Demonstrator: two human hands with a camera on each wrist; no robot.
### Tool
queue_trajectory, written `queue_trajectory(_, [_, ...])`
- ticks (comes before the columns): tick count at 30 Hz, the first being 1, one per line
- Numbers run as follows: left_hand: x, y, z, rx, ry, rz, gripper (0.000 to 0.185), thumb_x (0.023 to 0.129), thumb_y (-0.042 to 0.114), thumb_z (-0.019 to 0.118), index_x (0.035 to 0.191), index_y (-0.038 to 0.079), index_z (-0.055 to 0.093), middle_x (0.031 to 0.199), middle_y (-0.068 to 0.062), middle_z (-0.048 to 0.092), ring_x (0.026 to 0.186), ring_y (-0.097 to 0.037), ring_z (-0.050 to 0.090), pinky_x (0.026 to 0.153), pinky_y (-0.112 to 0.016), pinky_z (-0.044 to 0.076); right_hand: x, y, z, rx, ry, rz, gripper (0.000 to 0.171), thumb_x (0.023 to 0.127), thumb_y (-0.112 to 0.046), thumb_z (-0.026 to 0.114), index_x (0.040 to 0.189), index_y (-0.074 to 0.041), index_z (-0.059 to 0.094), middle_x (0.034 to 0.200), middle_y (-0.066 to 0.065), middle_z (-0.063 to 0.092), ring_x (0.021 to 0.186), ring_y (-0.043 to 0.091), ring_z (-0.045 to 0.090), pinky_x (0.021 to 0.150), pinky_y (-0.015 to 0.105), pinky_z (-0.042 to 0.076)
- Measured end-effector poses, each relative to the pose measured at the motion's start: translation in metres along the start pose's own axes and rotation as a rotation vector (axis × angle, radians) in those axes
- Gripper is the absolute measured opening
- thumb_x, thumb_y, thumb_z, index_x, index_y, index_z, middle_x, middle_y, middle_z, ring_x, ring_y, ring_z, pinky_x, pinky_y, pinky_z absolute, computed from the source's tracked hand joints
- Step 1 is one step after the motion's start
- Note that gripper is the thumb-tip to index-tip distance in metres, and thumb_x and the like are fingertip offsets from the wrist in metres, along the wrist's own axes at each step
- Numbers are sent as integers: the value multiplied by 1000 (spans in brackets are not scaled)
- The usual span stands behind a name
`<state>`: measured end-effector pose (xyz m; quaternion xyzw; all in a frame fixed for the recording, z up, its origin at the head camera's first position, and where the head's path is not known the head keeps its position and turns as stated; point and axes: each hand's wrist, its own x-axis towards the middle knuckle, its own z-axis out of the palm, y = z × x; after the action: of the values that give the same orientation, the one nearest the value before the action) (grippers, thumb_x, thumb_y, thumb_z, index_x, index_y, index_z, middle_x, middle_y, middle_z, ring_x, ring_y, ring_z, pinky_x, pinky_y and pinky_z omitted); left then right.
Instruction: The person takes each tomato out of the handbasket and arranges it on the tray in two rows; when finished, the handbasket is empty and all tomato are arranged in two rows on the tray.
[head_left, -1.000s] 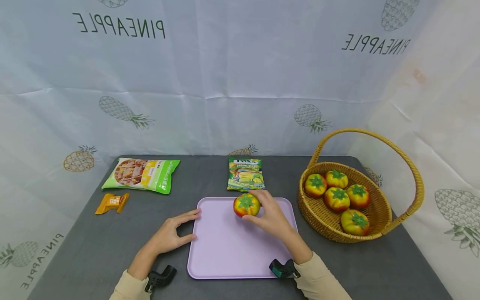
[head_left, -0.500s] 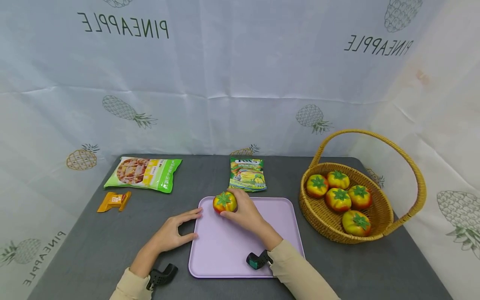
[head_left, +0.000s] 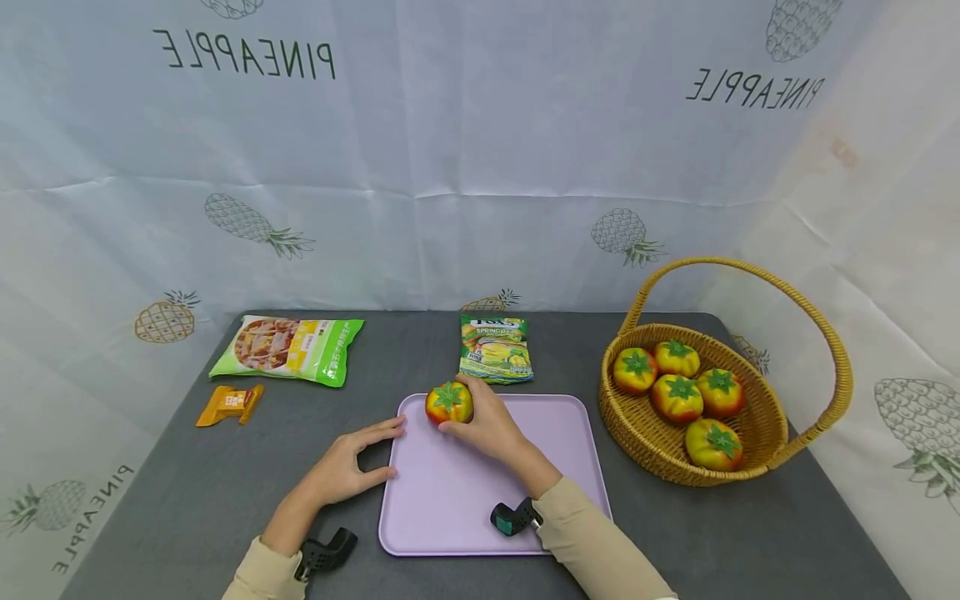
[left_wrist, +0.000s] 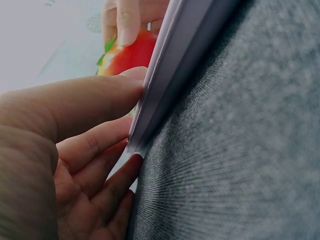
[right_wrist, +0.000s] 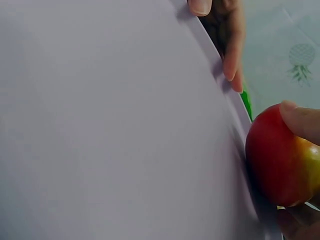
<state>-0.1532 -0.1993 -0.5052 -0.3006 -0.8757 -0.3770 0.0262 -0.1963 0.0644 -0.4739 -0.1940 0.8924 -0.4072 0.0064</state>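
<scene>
A red and yellow tomato (head_left: 449, 404) with a green leafy top sits at the far left corner of the lilac tray (head_left: 495, 500). My right hand (head_left: 487, 421) grips it between thumb and fingers from the right side. Close up in the right wrist view, the tomato (right_wrist: 277, 157) is down beside the tray's raised edge, with the thumb on its side. My left hand (head_left: 348, 467) touches the tray's left rim, thumb and fingers spread apart. The left wrist view shows that thumb (left_wrist: 95, 102) against the rim and the other fingers along the outer side.
At the right, a wicker basket (head_left: 626, 442) with a tall handle holds several similar tomatoes. Behind the tray lies a green Fox's candy bag (head_left: 495, 350). A green and white food packet (head_left: 288, 348) and a small orange wrapped snack (head_left: 230, 404) lie at the left.
My right hand has carried the tomato leftward across the tray to its far left corner, then stayed there over the last half second. The left hand has kept its place at the rim.
</scene>
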Motion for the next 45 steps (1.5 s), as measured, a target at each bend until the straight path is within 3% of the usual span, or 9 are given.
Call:
queue_trajectory(10, [0, 0, 0, -5, 11, 23, 51, 82, 30, 74, 128, 16, 60, 138, -3, 54, 127, -23, 51, 103, -31, 42, -3, -5, -11, 0, 9, 40, 84, 77, -38, 77, 142, -6, 37, 141, 13, 46, 128, 30, 46, 106, 47, 39])
queue_trajectory(20, [1, 2, -1, -9, 9, 3, 51, 81, 30, 75, 128, 17, 60, 139, -1, 54, 128, -25, 50, 102, -37, 43, -21, -12, -56, -16, 111, 20, 82, 78, -34, 78, 144, -7, 37, 146, 12, 43, 133, 33, 41, 106, 54, 36])
queue_trajectory(26, [0, 2, -3, 3, 11, 9, 51, 81, 30, 75, 129, 16, 60, 139, -2, 54, 128, -23, 50, 103, -33, 43, -40, -6, -88, -28, 198, 25, 77, 80, -32, 76, 143, -9, 39, 143, 11, 45, 130, 33, 44, 104, 54, 38])
queue_trajectory(31, [-1, 3, -3, -6, 12, -4, 52, 81, 30, 75, 129, 17, 60, 138, -2, 54, 127, -24, 51, 103, -33, 43, -55, 5, -115, -21, 284, 6, 74, 81, -29, 75, 142, -6, 39, 143, 13, 45, 130, 33, 43, 105, 53, 37])
queue_trajectory(35, [-1, 4, -2, -16, 6, -16, 52, 80, 31, 75, 129, 17, 60, 139, 0, 54, 129, -22, 50, 104, -33, 42, -68, 21, -136, -88, 367, -8, 74, 80, -26, 76, 140, -2, 40, 140, 17, 47, 127, 35, 45, 103, 55, 38])
queue_trajectory(45, [0, 3, -1, -4, 6, -22, 54, 79, 32, 76, 128, 19, 60, 139, 3, 53, 129, -17, 49, 103, -37, 42, -97, 60, -177, -199, 414, 154, 74, 85, -31, 71, 142, -2, 36, 140, 27, 41, 126, 47, 39, 100, 65, 32])
